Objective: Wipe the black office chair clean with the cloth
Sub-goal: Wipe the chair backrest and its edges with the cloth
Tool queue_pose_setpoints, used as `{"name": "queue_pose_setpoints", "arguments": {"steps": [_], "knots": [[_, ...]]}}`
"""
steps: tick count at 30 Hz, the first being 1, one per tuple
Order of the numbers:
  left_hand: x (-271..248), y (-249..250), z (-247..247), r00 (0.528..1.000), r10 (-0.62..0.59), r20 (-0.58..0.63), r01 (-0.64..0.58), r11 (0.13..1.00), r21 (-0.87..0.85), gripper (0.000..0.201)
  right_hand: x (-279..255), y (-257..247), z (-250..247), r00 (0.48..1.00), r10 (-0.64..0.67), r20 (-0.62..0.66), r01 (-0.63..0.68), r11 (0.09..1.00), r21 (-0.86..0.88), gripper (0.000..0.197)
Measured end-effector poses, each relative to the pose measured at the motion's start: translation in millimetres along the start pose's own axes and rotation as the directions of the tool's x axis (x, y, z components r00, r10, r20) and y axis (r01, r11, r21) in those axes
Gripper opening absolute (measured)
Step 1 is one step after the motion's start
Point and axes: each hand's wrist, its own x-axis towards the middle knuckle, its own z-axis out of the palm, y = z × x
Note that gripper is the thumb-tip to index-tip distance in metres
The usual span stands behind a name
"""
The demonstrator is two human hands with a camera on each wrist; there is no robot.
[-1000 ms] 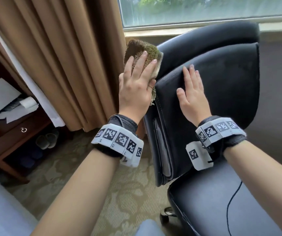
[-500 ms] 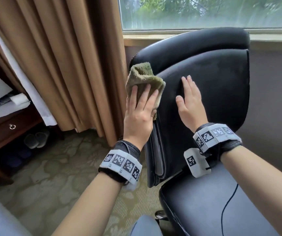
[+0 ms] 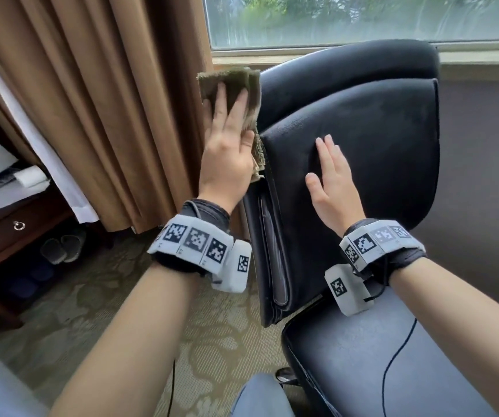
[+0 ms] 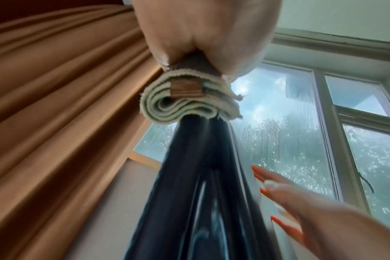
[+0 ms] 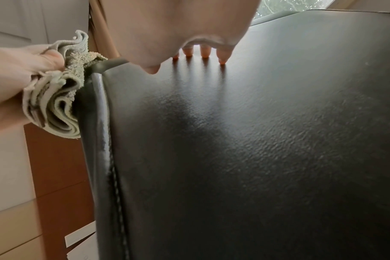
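Observation:
The black office chair (image 3: pixel 377 139) faces me, its backrest upright in front of the window. A folded olive-green cloth (image 3: pixel 230 82) lies against the backrest's left side edge, level with the bottom of the headrest. My left hand (image 3: pixel 228 121) holds it there, fingers straight over the outside, thumb hooked on the near side. The left wrist view shows the cloth's folds (image 4: pixel 185 105) squeezed between palm and chair edge (image 4: pixel 189 176). My right hand (image 3: pixel 329 176) rests flat and open on the backrest front, its fingertips (image 5: pixel 204 52) touching the leather (image 5: pixel 256 140).
Brown curtains (image 3: pixel 106 100) hang just left of the chair. A wooden desk (image 3: pixel 7 230) with papers stands at far left, slippers (image 3: pixel 61 248) beneath it on patterned carpet. The window (image 3: pixel 362 19) is behind the chair. A thin black cable (image 3: pixel 398 350) crosses the seat (image 3: pixel 347 371).
My left hand slid the cloth down the backrest's left edge, then back up toward the headrest. The right hand stayed flat on the backrest.

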Motion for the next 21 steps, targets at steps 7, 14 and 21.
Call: {"name": "queue_pose_setpoints", "arguments": {"steps": [7, 14, 21], "knots": [[-57.0, -5.6, 16.3, 0.998, 0.055, 0.024, -0.057, 0.997, 0.061, 0.050, -0.6, 1.4, -1.6, 1.000, -0.016, 0.021, 0.016, 1.000, 0.002, 0.061], [-59.6, -4.0, 19.9, 0.991, 0.129, 0.039, -0.134, 0.978, 0.162, 0.048, -4.0, 11.6, -9.4, 0.997, -0.055, 0.051, 0.055, 0.998, 0.000, 0.059], [-38.5, 20.5, 19.6, 0.949, 0.295, 0.110, -0.310, 0.934, 0.177, 0.041, -11.3, 25.9, -15.1, 0.993, -0.024, -0.116, 0.029, 0.999, 0.045, 0.059]]}}
